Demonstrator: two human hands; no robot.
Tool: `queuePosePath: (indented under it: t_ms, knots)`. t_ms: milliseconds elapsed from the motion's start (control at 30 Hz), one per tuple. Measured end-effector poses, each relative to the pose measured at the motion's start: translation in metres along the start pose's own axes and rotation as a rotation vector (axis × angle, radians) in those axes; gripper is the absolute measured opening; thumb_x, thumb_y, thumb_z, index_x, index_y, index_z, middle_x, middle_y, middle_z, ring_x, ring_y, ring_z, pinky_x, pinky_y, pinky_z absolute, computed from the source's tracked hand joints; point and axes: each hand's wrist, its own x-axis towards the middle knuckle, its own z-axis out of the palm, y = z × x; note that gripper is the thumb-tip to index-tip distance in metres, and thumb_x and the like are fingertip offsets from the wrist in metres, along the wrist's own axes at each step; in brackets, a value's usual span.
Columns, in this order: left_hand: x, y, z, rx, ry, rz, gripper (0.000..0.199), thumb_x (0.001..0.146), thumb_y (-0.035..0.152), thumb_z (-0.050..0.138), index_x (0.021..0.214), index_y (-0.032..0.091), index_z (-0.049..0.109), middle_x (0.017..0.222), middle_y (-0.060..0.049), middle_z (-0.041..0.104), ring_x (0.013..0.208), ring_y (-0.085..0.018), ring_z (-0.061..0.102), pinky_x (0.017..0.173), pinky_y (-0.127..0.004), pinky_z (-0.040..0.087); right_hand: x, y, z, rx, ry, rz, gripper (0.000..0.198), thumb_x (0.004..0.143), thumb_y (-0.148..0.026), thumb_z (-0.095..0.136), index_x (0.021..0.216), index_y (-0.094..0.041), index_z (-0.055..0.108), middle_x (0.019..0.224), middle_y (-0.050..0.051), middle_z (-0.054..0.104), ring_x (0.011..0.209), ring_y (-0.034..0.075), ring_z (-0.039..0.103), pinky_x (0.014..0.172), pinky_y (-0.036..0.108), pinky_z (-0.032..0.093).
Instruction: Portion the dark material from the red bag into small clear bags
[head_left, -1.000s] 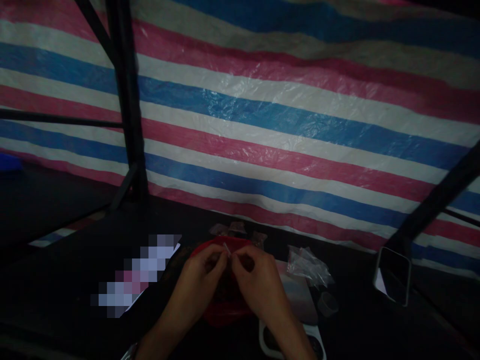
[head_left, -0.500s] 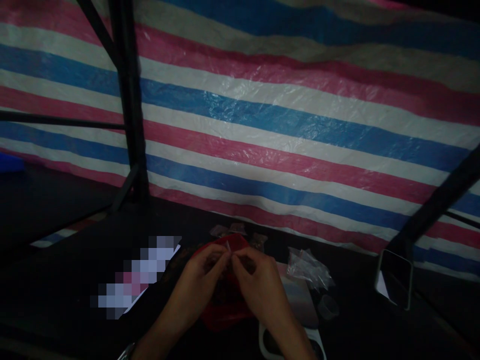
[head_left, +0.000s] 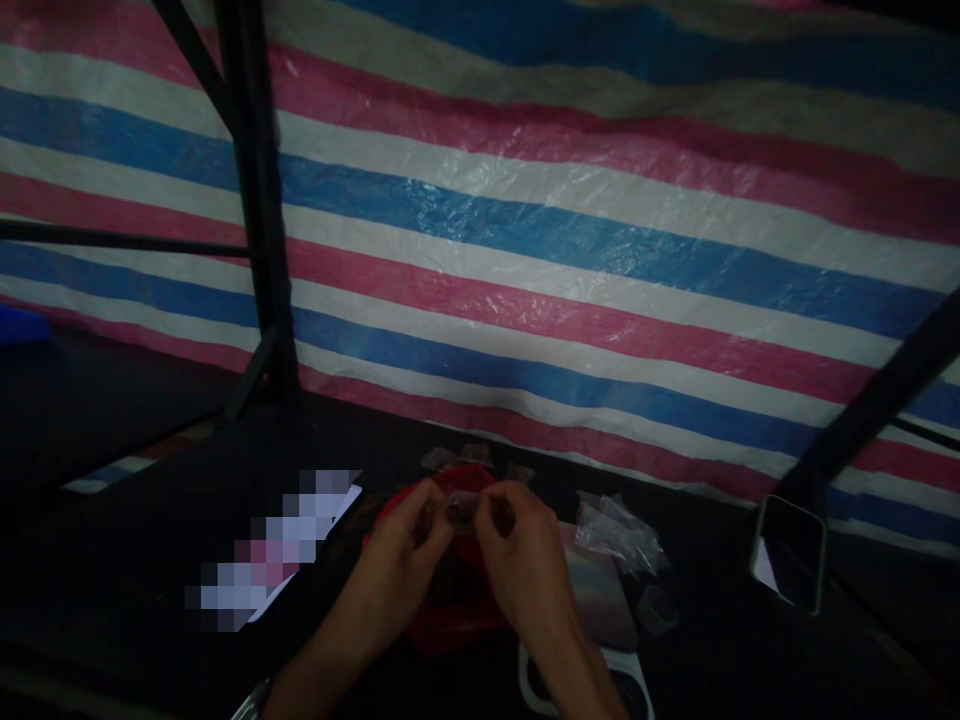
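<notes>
Between my two hands stretches a small clear plastic bag, pinched at either side. My left hand is closed on its left edge, thumb against fingers. On the other edge, my right hand is closed in the same sort of pinch. Under both hands lies a red plastic bag or liner with dark contents, too dim to make out. Several small clear packets rest just behind the red plastic. Beside my right forearm is a flat scale-like device, partly covered by that arm.
A heap of clear plastic bags and a small clear round cup are on the right. A phone-like device leans near a dark post. A blurred-out sheet lies left on the black table. Striped sheeting hangs behind.
My hands have moved slightly apart, and the small clear bag now shows spread flat between them. Before, the fingertips were almost together with only a thin edge visible.
</notes>
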Motion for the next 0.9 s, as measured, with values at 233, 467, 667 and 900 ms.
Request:
queuePosePath:
  t_ms: [233, 467, 667, 900]
  knots:
    - [0.008, -0.006, -0.001, -0.219, -0.002, -0.289, 0.055, 0.088, 0.076, 0.055, 0.081, 0.022, 0.063, 0.068, -0.004, 0.071, 0.057, -0.021, 0.067, 0.053, -0.034, 0.056, -0.004, 0.002, 0.002, -0.077, 0.009, -0.231, 0.022, 0.105, -0.016, 0.054, 0.11, -0.021, 0.074, 0.11, 0.007, 0.078, 0.099, 0.022, 0.076, 0.089, 0.033, 0.055]
    - [0.014, -0.015, -0.013, -0.414, 0.004, -0.273, 0.035, 0.088, 0.044, 0.077, 0.112, 0.019, 0.072, 0.115, -0.012, 0.082, 0.101, -0.023, 0.08, 0.091, -0.035, 0.062, -0.012, 0.004, -0.007, -0.105, -0.174, -0.3, 0.016, 0.098, -0.015, 0.068, 0.109, -0.024, 0.075, 0.112, 0.004, 0.08, 0.108, 0.023, 0.072, 0.1, 0.038, 0.05]
    - [0.016, -0.016, -0.016, -0.279, 0.087, -0.146, 0.076, 0.074, 0.052, 0.087, 0.136, 0.02, 0.058, 0.124, -0.012, 0.079, 0.115, -0.029, 0.076, 0.102, -0.042, 0.058, -0.015, 0.019, -0.019, -0.31, -0.268, -0.34, 0.034, 0.089, -0.009, 0.068, 0.119, -0.025, 0.072, 0.122, 0.005, 0.077, 0.127, 0.029, 0.063, 0.123, 0.056, 0.024]
    - [0.02, -0.018, -0.007, -0.17, 0.049, -0.028, 0.083, 0.066, 0.045, 0.083, 0.139, 0.018, 0.055, 0.142, -0.015, 0.071, 0.138, -0.032, 0.063, 0.122, -0.049, 0.045, -0.009, 0.014, -0.022, -0.327, -0.164, -0.268, 0.05, 0.088, 0.002, 0.05, 0.125, -0.024, 0.071, 0.124, 0.007, 0.076, 0.126, 0.028, 0.062, 0.115, 0.052, 0.029]
